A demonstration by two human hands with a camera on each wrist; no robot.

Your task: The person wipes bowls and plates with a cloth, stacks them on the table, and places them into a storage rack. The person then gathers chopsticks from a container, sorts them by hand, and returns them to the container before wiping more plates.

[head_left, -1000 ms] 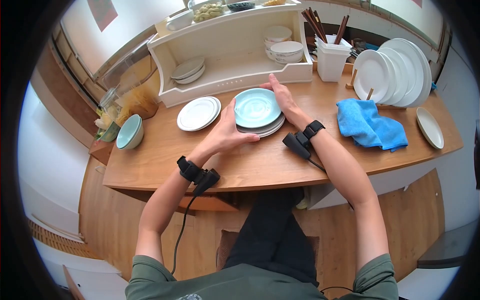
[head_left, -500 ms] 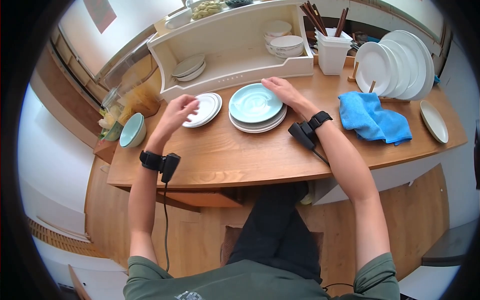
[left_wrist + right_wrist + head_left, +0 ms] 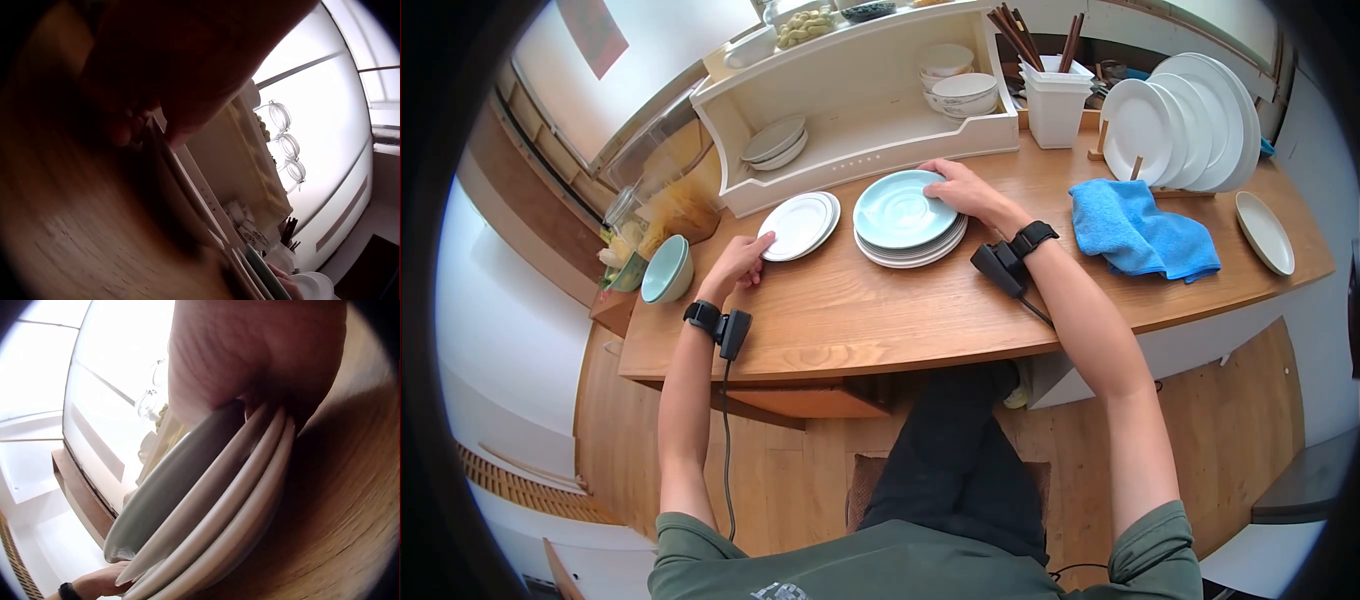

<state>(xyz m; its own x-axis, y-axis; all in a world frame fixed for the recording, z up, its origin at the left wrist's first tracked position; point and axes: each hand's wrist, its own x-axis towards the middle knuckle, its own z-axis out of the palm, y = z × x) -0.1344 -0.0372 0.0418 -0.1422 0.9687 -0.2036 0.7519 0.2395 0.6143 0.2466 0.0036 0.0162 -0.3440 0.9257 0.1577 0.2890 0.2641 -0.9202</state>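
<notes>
In the head view, a light turquoise plate [image 3: 900, 212] lies on top of a stack of white plates [image 3: 912, 258] near the middle of the wooden table. My right hand [image 3: 962, 188] grips its right rim, thumb over the top; the right wrist view shows the palm close around the edges of the turquoise plate [image 3: 181, 481] and the plates below. To the left sits a smaller pile of white plates [image 3: 796, 224]. My left hand [image 3: 740, 264] pinches that pile's left rim, thumb on top and fingers beneath, as the left wrist view shows at the plate edge [image 3: 178, 172].
Behind stands a cream shelf [image 3: 860, 165] with bowls and small plates. Turquoise bowls [image 3: 666, 270] are at the left. Rightward are a blue cloth [image 3: 1140, 228], an oval dish [image 3: 1265, 234], a rack of white plates [image 3: 1140, 130] and a white chopstick holder [image 3: 1055, 105].
My left hand has left the turquoise plate's stack and moved left to the white plates' rim. My right hand has stayed at the turquoise plate, its thumb now over the rim.
</notes>
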